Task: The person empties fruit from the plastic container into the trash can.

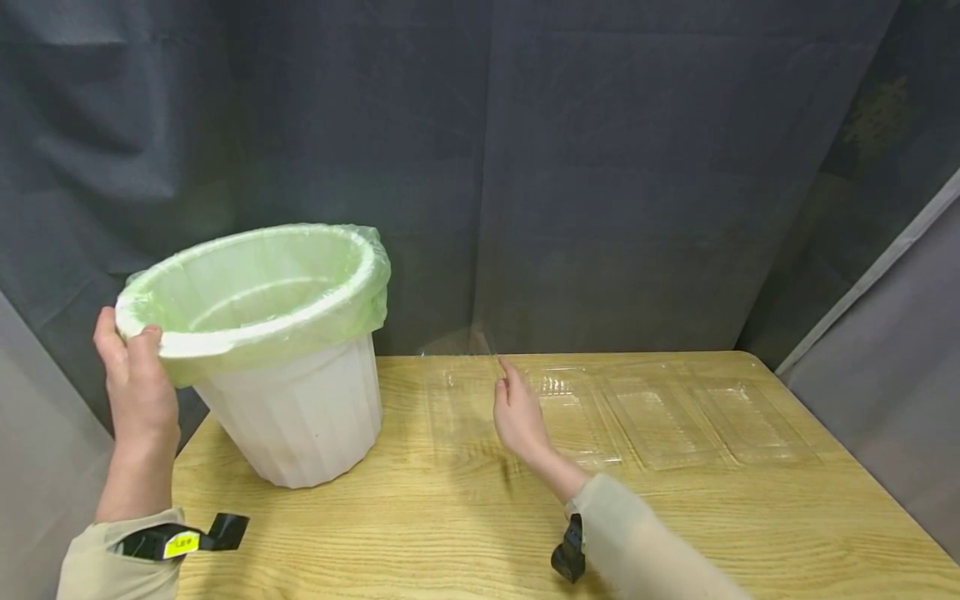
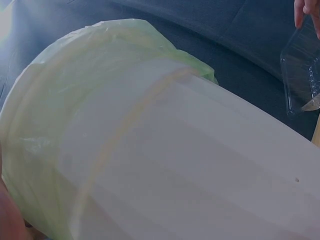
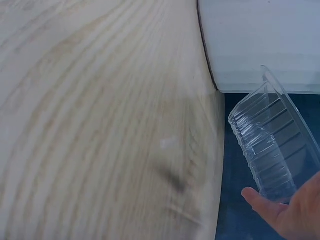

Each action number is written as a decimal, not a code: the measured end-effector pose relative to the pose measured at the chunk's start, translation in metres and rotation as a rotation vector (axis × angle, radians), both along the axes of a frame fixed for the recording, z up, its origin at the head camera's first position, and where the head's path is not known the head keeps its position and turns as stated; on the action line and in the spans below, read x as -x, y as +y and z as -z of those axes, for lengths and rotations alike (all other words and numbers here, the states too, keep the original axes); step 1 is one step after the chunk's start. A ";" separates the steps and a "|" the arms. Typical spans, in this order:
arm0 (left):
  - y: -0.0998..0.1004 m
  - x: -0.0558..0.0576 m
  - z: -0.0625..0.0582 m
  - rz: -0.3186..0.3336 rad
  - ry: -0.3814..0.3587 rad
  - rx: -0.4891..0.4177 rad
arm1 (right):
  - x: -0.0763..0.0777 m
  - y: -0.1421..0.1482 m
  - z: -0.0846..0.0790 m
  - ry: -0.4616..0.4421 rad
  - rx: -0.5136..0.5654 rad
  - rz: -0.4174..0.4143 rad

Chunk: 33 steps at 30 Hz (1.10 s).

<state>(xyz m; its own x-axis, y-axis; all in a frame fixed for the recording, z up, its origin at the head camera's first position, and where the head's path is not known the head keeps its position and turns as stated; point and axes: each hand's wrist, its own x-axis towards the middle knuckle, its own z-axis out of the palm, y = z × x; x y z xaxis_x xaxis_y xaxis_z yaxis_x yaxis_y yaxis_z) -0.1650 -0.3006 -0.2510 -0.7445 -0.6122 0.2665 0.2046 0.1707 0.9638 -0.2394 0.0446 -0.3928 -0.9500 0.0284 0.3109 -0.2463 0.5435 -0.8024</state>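
Note:
A white ribbed bin (image 1: 300, 425) lined with a thin green bag (image 1: 315, 350) stands tilted at the table's left. My left hand (image 1: 142, 383) grips its rim from the left, thumb over the top; the left wrist view shows the bin's side and the bag folded over it. My right hand (image 1: 521, 412) holds a clear plastic container (image 1: 459, 392) by its edge, raised above the table to the right of the bin. In the right wrist view the thumb lies along the ribbed wall of that container (image 3: 267, 150).
Several more clear plastic containers lie in a row on the wooden table (image 1: 360, 542), among them a near one (image 1: 570, 412), a middle one (image 1: 660, 417) and a far-right one (image 1: 753, 421). A dark curtain (image 1: 600, 167) hangs behind the table.

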 end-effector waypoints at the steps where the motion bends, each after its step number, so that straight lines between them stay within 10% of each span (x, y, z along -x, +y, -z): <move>1: 0.000 0.000 0.000 -0.002 0.000 0.006 | -0.001 0.000 0.001 -0.004 0.001 0.000; 33: 0.001 0.001 0.001 0.003 0.025 0.013 | -0.012 -0.012 0.029 -0.162 -0.082 0.062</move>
